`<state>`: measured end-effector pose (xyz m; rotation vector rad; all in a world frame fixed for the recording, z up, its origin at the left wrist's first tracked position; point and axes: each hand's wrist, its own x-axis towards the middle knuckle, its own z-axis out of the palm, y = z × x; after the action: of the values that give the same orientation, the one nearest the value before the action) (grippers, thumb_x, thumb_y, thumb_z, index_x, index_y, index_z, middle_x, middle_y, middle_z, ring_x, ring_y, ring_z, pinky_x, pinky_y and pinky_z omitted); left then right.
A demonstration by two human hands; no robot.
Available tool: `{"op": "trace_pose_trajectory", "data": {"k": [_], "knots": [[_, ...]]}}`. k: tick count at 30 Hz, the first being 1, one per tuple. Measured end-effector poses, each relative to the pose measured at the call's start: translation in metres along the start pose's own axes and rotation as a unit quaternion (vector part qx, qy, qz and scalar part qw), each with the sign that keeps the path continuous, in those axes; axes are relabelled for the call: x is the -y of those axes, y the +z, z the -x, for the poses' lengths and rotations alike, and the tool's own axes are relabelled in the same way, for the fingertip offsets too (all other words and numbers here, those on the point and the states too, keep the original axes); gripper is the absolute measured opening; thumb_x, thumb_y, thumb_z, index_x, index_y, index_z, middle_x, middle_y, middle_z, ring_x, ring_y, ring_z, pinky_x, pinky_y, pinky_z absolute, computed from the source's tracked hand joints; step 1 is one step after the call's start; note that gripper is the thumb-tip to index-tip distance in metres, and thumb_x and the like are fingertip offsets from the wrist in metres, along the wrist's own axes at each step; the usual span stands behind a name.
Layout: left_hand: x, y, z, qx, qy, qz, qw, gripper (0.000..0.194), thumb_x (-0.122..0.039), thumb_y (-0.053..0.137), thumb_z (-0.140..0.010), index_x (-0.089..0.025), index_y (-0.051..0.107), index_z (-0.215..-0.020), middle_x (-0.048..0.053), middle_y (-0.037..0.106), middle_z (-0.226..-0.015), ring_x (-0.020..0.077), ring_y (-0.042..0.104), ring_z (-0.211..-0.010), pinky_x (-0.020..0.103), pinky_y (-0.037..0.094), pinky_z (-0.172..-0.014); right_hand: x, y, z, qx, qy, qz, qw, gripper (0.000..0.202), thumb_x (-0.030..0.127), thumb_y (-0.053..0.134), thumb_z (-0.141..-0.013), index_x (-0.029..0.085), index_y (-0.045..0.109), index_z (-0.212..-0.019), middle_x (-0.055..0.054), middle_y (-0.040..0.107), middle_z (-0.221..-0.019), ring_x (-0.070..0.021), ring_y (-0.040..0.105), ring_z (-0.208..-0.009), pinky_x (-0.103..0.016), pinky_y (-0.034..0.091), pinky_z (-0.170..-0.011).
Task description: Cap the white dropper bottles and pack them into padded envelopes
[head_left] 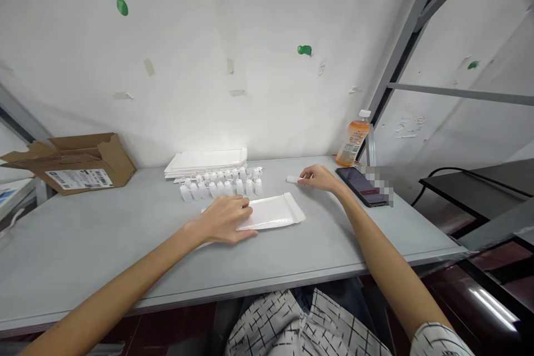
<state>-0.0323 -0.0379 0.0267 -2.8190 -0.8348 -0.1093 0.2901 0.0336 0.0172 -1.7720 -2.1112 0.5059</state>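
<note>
A white padded envelope (273, 212) lies flat near the middle of the table, its flap end pointing right. My left hand (227, 218) grips its left part, fingers curled on top and the thumb along the near edge. Farther right, my right hand (319, 178) is low over the table, its fingers closed on a small white strip (292, 179) that sticks out to the left. Just behind the envelope stand rows of small white plastic bottles (221, 186) with caps. A stack of white envelopes (206, 161) lies behind the bottles, against the wall.
An open cardboard box (83, 164) sits at the far left. To the right are a bottle of orange drink (354, 138) and a dark phone (362, 185). The grey table (125, 222) meets a white wall, with metal frame posts on both sides.
</note>
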Motion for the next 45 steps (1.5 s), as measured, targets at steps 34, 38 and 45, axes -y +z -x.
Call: {"op": "trace_pose_trajectory", "data": {"k": [34,38,45], "knots": [[-0.034,0.045,-0.026,-0.125,-0.08,0.148,0.978,0.08,-0.076,0.061,-0.072,-0.018,0.058,-0.127,0.018,0.054,-0.13,0.0341,0.051,-0.116,0.049,0.041,-0.096,0.024,-0.014,0.019,0.251,-0.054,-0.161,0.953,0.033,0.036,0.077,-0.063,0.013,0.077,-0.086,0.001,0.054,-0.06,-0.009,0.043,-0.054,-0.021,0.029,-0.041],[-0.033,0.044,-0.027,-0.108,-0.067,0.138,0.982,0.061,-0.062,0.058,-0.085,-0.02,0.058,-0.129,0.016,0.06,-0.125,0.0321,0.053,-0.113,0.048,0.042,-0.093,0.018,-0.011,0.016,0.273,-0.036,-0.157,0.949,0.031,0.038,0.077,-0.063,0.014,0.075,-0.083,0.002,0.055,-0.057,-0.0088,0.044,-0.052,-0.02,0.032,-0.041],[-0.032,0.036,-0.03,-0.094,-0.053,0.118,0.987,0.042,-0.044,0.052,-0.093,-0.019,0.058,-0.126,0.013,0.066,-0.115,0.0289,0.059,-0.105,0.042,0.044,-0.085,0.014,-0.011,0.015,0.274,-0.025,-0.166,0.947,0.031,0.039,0.077,-0.064,0.014,0.075,-0.081,0.003,0.055,-0.056,-0.0084,0.043,-0.05,-0.022,0.035,-0.042]]}}
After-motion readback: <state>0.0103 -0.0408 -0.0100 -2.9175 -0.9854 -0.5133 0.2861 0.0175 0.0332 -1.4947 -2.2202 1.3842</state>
